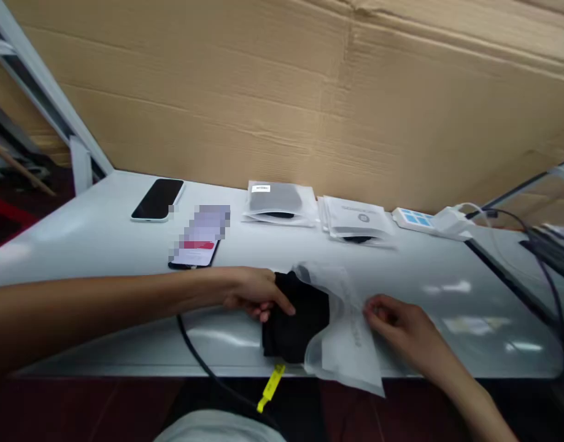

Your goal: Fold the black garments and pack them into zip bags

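The left hand (258, 291) gripped the cloth (307, 322) while, apart from it, the right hand (404, 326) pinched the bag (350, 341) between them, apparently mid-bagging, calling next for a pull toward the left hand.

I saw the black item (307, 322) lying flat near the front edge of the pale surface (420, 264), dark all over and compact. Against its right end sat the frosted bag (353, 344), translucent, faintly printed, its curved mouth turned left and its lower corner overhanging the edge. From my feed I couldn't quite tell whether that end was inside.
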A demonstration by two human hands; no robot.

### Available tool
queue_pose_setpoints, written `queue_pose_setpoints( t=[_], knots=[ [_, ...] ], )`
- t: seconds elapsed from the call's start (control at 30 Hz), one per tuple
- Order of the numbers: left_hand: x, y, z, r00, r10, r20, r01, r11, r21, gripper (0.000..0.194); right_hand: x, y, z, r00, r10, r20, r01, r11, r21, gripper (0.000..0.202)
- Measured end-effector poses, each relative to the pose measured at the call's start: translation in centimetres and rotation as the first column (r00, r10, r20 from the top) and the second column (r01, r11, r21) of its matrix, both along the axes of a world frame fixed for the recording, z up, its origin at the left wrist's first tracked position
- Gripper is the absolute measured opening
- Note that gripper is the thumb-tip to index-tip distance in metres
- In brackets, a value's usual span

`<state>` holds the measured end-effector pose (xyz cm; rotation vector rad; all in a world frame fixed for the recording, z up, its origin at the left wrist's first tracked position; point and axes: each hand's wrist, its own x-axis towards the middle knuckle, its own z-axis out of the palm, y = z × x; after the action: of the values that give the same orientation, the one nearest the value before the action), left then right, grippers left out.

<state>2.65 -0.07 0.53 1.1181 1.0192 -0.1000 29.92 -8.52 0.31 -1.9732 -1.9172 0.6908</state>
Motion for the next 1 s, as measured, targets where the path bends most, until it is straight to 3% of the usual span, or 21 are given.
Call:
queue_pose_setpoints(
  t=[0.27,0.5,0.57,0.63,0.7,0.8,0.87,0.93,1.0],
  knots=[
    [-2.4,1.1,0.1,0.999,-0.049,-0.012,0.049,0.999,-0.011,0.048,3.1,-0.1,-0.4,0.986,-0.067,0.156,0.057,0.996,0.07,0.028],
    [-4.7,2.2,0.8,0.997,0.074,-0.032,-0.069,0.989,0.131,0.055,10.1,-0.1,0.9,0.945,-0.209,0.252,0.178,0.974,0.139,0.023],
    [-5.5,2.3,1.3,0.997,0.074,-0.031,-0.068,0.984,0.166,0.053,11.1,-0.4,1.4,0.932,-0.251,0.261,0.2,0.957,0.21,0.02],
    [-6.5,2.1,2.3,0.993,0.051,-0.106,-0.019,0.958,0.286,0.042,10.7,-0.7,1.8,0.927,-0.286,0.243,0.216,0.937,0.276,0.02],
    [-7.5,1.4,3.6,0.957,0.036,-0.288,0.128,0.839,0.529,0.033,8.7,-0.9,2.2,0.936,-0.29,0.198,0.22,0.924,0.314,0.025],
    [-7.9,0.2,4.9,0.844,0.15,-0.514,0.401,0.458,0.793,0.039,3.5,-0.4,2.4,0.975,-0.192,0.11,0.142,0.924,0.355,0.033],
    [-7.3,-0.6,4.6,0.871,0.146,-0.469,0.425,0.257,0.868,0.043,-0.8,0.4,2.5,0.995,-0.001,0.103,-0.034,0.942,0.335,0.029],
    [-6.5,-1.2,3.2,0.923,0.003,-0.384,0.38,0.134,0.915,0.048,-4.8,1.4,2.5,0.973,0.202,0.109,-0.226,0.932,0.284,0.022],
    [-5.8,-1.7,1.2,0.927,-0.146,-0.344,0.358,0.076,0.931,0.061,-8.1,2.3,2.3,0.93,0.347,0.125,-0.368,0.893,0.26,0.022]
  ],
)
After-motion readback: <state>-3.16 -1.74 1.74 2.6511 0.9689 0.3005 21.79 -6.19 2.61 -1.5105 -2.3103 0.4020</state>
